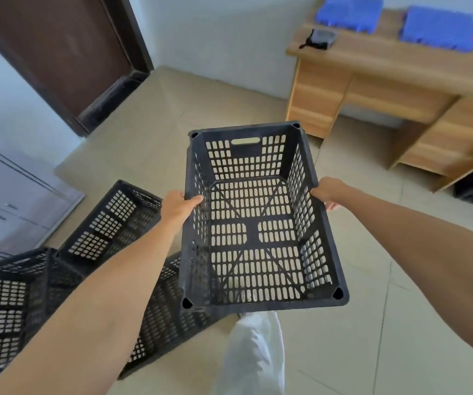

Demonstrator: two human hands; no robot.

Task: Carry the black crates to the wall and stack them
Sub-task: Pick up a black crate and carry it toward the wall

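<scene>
I see a black crate (258,223) held up off the tiled floor (372,309), open side facing the camera, right between my two hands. My left hand (179,205) is on the crate's left long rim, thumb hooked over the edge into the inside and the other fingers hidden behind the wall. My right hand (329,192) is clamped on the right long rim, fingers curled under and outside the wall, so both hands are closed around the crate and carry it between them. The far short wall has a handle slot near its top.

Below and to the left, three more black crates sit on the floor: one nearest the left edge (4,315), a second just beyond it (109,220), and a third (166,315) partly hidden under my left forearm and the held crate. A leg in white trousers (252,357) shows beneath the crate. Ahead on the right stands a wooden desk (386,89) against the wall, with blue trays (437,27) on top. A dark door (58,52) is at upper left.
</scene>
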